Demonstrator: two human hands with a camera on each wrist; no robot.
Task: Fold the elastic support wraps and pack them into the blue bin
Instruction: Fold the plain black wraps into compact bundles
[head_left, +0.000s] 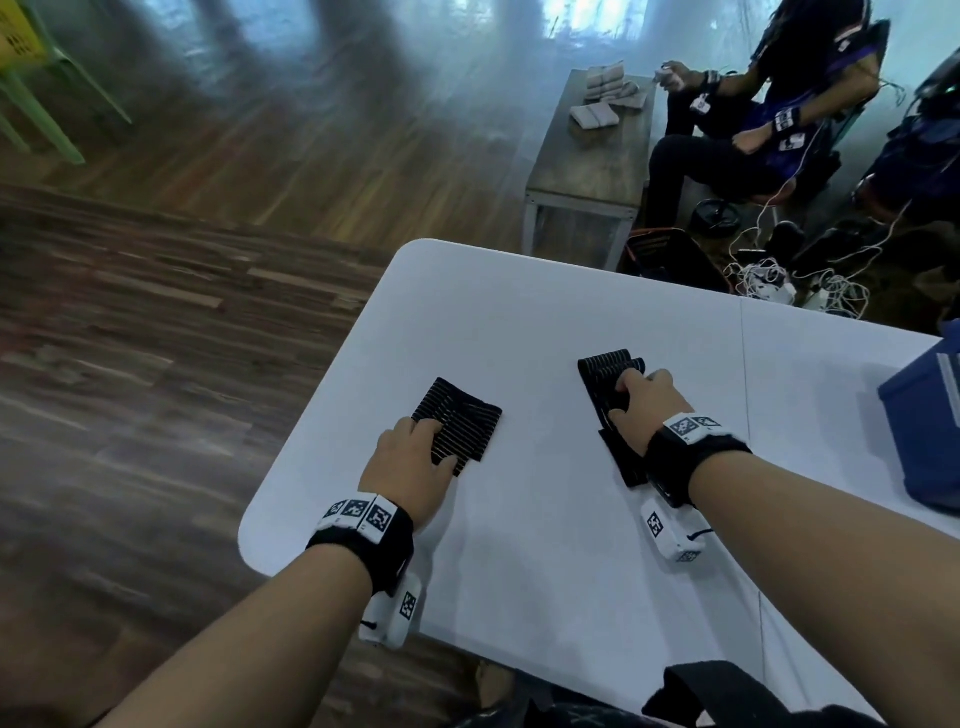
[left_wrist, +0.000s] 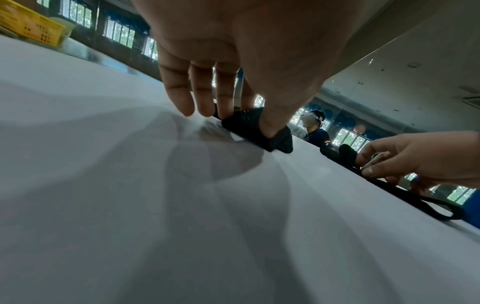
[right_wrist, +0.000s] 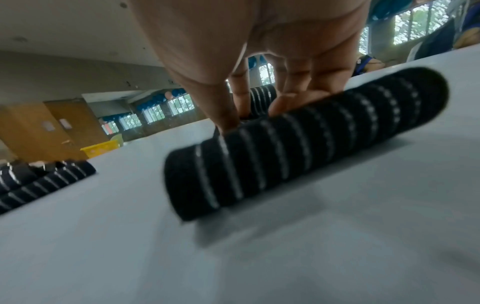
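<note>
Two black elastic wraps with thin white stripes lie on the white table (head_left: 545, 519). The left wrap (head_left: 462, 421) is a folded square; my left hand (head_left: 441, 444) pinches its near edge, thumb and fingers curled onto the cloth (left_wrist: 254, 131). The right wrap (head_left: 608, 379) is longer, with its far end doubled over. My right hand (head_left: 618, 400) grips it in the middle, and its near rolled end (right_wrist: 306, 144) fills the right wrist view. The blue bin (head_left: 924, 415) stands at the table's right edge, beyond my right hand.
The table's rounded left corner (head_left: 254, 540) is close to my left wrist, with wooden floor beyond. Behind the table stand a wooden bench (head_left: 592, 156) with grey cloths, a seated person (head_left: 727, 130), a dark basket (head_left: 670, 260) and loose cables (head_left: 779, 280).
</note>
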